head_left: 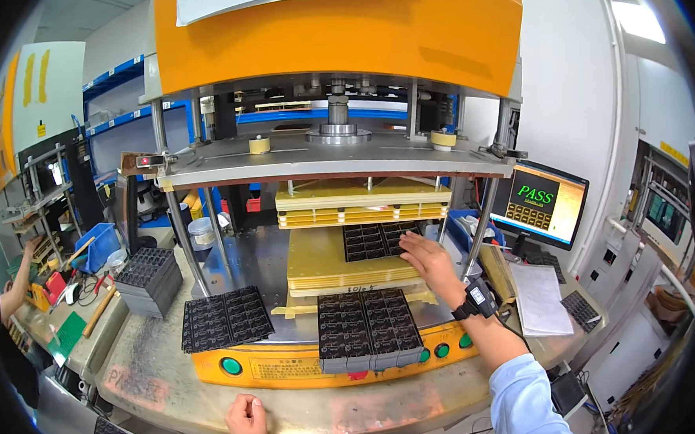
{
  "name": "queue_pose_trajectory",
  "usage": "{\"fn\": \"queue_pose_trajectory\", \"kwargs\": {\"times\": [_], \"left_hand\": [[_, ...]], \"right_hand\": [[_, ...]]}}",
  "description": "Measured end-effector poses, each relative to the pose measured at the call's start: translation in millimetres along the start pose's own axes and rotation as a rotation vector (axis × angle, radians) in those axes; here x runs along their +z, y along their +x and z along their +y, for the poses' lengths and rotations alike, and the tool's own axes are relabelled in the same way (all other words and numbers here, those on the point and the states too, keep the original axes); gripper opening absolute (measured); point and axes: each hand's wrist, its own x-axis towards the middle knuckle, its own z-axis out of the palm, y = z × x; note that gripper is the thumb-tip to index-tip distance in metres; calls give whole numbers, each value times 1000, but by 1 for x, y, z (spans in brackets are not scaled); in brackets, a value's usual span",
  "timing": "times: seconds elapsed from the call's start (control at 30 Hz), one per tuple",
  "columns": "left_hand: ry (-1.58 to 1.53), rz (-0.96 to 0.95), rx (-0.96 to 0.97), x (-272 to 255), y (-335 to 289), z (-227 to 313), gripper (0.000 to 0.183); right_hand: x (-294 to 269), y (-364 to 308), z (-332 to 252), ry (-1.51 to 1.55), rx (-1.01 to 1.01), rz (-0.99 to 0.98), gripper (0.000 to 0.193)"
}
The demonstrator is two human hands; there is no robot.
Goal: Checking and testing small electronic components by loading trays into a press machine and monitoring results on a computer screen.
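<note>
My right hand (426, 256) reaches into the press, fingers stretched out over the right edge of a black circuit board panel (363, 244). That panel lies on the yellow lower fixture plate (310, 258), under the raised yellow upper fixture (362, 196). My left hand (246, 420) is curled closed at the front edge of the bench, with nothing visible in it. A stack of black panels (369, 326) sits in front of the fixture. Left of it, another pile of black panels (225, 318) lies slightly fanned out.
Overhead is the press's orange housing (338, 41); metal posts (185, 241) flank the fixture. Green buttons (231, 366) line its orange front. A taller panel stack (148, 278) stands left, a monitor (542, 204) and papers (539, 297) right. Another person's arm (20, 277) shows far left.
</note>
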Motion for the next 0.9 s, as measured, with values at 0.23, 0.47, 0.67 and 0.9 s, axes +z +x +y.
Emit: {"fn": "queue_pose_trajectory", "kwargs": {"times": [0.23, 0.47, 0.67, 0.9], "left_hand": [[-24, -18, -44, -1, 1, 5, 25], [-38, -15, -30, 0, 4, 12, 27], [-13, -22, -48, -1, 3, 10, 28], [1, 1, 8, 3, 2, -5, 28]], "right_hand": [[8, -2, -1, 43, 25, -13, 24], [9, -1, -1, 41, 32, -28, 24], [7, 0, -2, 26, 40, -42, 25], [3, 3, 1, 60, 38, -97, 25]]}}
